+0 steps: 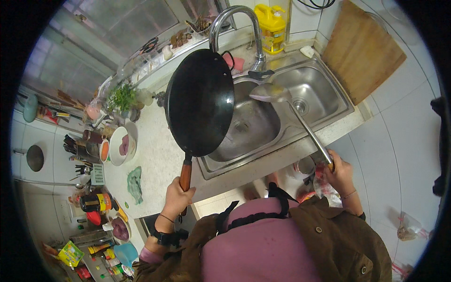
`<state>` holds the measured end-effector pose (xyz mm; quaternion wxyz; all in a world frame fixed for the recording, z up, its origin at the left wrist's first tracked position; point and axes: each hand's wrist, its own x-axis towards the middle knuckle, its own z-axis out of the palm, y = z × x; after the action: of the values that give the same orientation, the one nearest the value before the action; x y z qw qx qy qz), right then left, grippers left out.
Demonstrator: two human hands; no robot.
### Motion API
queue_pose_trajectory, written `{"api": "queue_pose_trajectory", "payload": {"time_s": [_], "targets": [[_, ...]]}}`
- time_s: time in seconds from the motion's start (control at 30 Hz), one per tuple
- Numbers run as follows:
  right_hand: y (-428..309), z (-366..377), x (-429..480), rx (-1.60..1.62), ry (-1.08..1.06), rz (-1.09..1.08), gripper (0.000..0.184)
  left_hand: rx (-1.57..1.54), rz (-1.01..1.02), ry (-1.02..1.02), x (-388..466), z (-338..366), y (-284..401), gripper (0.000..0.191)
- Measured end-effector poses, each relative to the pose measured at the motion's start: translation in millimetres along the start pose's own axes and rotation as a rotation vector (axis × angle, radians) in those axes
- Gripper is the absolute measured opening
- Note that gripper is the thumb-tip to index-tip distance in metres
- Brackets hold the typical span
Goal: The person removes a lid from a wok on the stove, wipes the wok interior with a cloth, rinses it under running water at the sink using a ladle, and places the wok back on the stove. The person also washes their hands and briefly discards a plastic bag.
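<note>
My left hand (178,197) grips the wooden handle of a black wok (201,105). The wok is tilted above the left bowl (253,130) of a stainless steel double sink, its dark inner face towards me. It hides part of that bowl and the base of the window ledge. In my right hand (340,176) is the end of a long-handled metal spatula (271,92). Its broad head hangs over the divider between the two bowls, apart from the wok. A curved chrome faucet (259,38) rises behind the sink.
A wooden cutting board (363,53) leans on the tiles at right. Behind the faucet stands a yellow jug (270,30). Left on the counter are a white bowl (121,155) with purple food, a green plastic bag (134,185) and green leaves (121,97). Bags hang below the right sink edge.
</note>
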<state>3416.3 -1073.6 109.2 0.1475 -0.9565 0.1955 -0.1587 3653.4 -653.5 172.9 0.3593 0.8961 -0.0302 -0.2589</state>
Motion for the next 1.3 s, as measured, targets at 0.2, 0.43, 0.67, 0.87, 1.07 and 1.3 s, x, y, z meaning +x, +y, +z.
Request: {"api": "queue_pose_trajectory", "payload": {"time_s": [0.2,0.43,0.67,0.87,1.07,1.3], "targets": [[27,17,-27,-0.135,0.143,0.053,0.035,0.005,0.034,0.039,1,3,-2,0.032],[28,15,-33,-0.202,0.137,0.062,0.019,0.048,0.029,0.032,5,5,-10,0.031],[9,10,-2,-0.039,0.113,-0.105,0.016,-0.109,-0.016,-0.104,-3,3,-1,0.025],[-51,0,56,0.135,-0.198,-0.117,0.03,-0.506,-0.131,-0.369,-16,17,-2,0.018],[-91,-2,104,0.225,-0.37,-0.211,0.039,-0.813,-0.205,-0.54,-23,35,-11,0.015],[-107,-4,136,0.1,-0.509,-0.322,0.037,-0.805,-0.196,-0.56,-29,41,-9,0.013]]}}
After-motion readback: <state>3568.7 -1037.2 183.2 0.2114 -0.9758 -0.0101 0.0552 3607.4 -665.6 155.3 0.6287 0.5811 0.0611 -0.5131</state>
